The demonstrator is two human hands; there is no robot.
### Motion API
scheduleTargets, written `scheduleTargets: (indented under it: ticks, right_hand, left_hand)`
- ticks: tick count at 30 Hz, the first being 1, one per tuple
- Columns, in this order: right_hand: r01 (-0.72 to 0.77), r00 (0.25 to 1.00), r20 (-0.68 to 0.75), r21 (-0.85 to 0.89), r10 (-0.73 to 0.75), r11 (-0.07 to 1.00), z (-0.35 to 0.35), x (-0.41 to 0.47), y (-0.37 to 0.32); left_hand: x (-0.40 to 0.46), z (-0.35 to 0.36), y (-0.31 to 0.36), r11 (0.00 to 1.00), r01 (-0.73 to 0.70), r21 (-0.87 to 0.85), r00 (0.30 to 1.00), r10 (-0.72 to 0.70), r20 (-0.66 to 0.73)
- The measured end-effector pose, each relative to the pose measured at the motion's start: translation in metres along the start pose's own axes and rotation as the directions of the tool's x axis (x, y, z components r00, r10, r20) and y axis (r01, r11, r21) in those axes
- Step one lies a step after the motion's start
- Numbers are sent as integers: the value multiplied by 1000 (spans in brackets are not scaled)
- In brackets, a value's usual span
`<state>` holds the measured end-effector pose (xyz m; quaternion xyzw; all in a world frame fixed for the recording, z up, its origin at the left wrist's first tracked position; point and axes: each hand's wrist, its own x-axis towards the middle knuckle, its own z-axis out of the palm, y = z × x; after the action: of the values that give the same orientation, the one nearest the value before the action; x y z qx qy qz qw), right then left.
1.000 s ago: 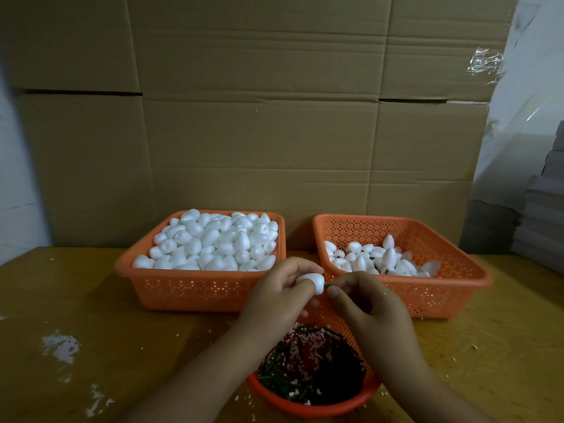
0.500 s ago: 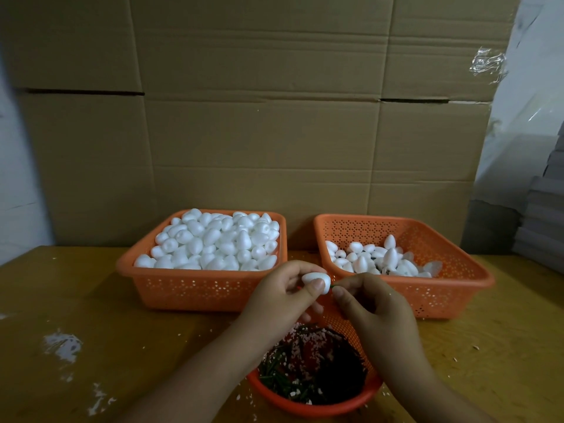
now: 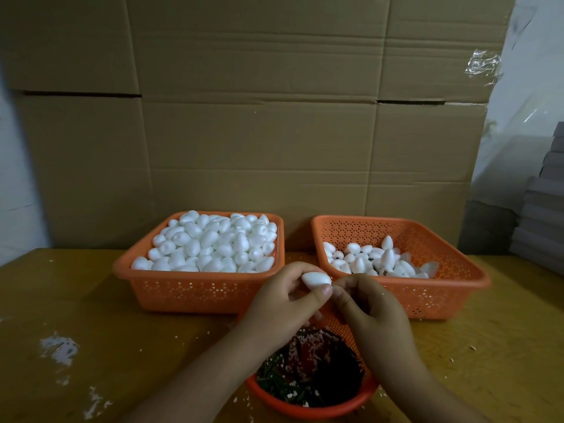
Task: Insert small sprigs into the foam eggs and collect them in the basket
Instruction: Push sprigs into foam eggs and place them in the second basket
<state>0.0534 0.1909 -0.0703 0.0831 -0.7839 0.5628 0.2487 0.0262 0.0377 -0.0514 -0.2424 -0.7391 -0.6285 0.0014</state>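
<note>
No readable text anywhere in view.

The cardboard boxes (image 3: 259,117) behind the table show plain brown faces with no print, label or number, and the orange baskets (image 3: 406,288) carry only their punched hole pattern, with no brand or marking that can be made out.

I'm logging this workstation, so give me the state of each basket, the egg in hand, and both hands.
Left basket: heaped full of foam eggs.
Right basket: partly filled.
Round basket: holds dark sprigs.
Foam egg: held above the round basket.
Left hand: grips the foam egg.
Right hand: fingertips pinched at the foam egg's end; sprig not visible.
</note>
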Motion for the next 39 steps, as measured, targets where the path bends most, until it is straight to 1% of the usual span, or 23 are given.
scheduleTargets:
  ticks: [9,16,21,26,39]
  right_hand:
    - [6,1000,-9,20,-6,1000,1,-1,-2]
    - [3,1000,-20,18,-3,1000,1,-2,-5]
    - [31,999,-30,9,-31,999,1,-3,-9]
    - [35,999,2,69,-35,997,0,-2,-6]
    - [50,998,-32,34,-49,998,0,-1,-2]
  left_hand:
    - [0,0,4,999,-4,-39,999,2,-42]
    - [-1,0,4,999,0,-51,1000,-1,-29]
    - [-2,0,5,998,-3,-63,1000,1,-19]
    - [-2,-1,6,998,-20,-67,1000,19,-18]
    - [-1,-1,5,996,-18,-82,1000,17,-12]
